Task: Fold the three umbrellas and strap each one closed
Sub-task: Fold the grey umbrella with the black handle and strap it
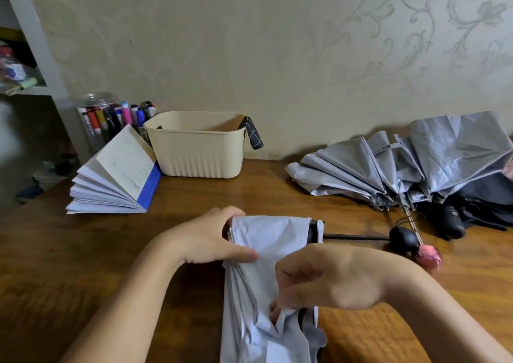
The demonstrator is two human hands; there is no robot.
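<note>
Left hand [211, 240]: curled round the far end of the pale umbrella [266, 240], thumb laid flat across the cloth, fingers wrapped behind and out of sight.

Right hand [327, 279]: nearer the body, pinching a pleat of the same canopy; fingertips sunk into the folds, only partly seen.

Pale umbrella: collapsed, lying on the table [83, 265] between the two hands, pleats loose and unstrapped; lower part cut off by the bottom edge.

Shaft [355, 237]: thin and black, running out to the right from the end held by the left hand.

Black knob handle [404, 237]: at the shaft's tip, just beyond the right wrist, with a looped cord above it.

Pink handle [429, 255]: touching or just beside that knob, blurred; joined by a thin stem to the silver-grey umbrella [402, 165].

Silver-grey umbrella: well right of and beyond the grip, half collapsed, canopy spread in loose panels against the wall.

Black umbrella [485, 204]: farther right, partly buried under the silver canopy, cut off by the frame edge; dark handle showing in front.

Cream basket [200, 151]: straight beyond the left hand, against the wall, inside hidden by its rim; dark checked loop on its right end.

Open book [119, 176]: left of the basket, leaning on it, pages fanned.

Jar of markers [102, 118]: behind the book, lower part hidden.

Shelf unit [30, 43]: far left, contents too blurred to name.
</note>
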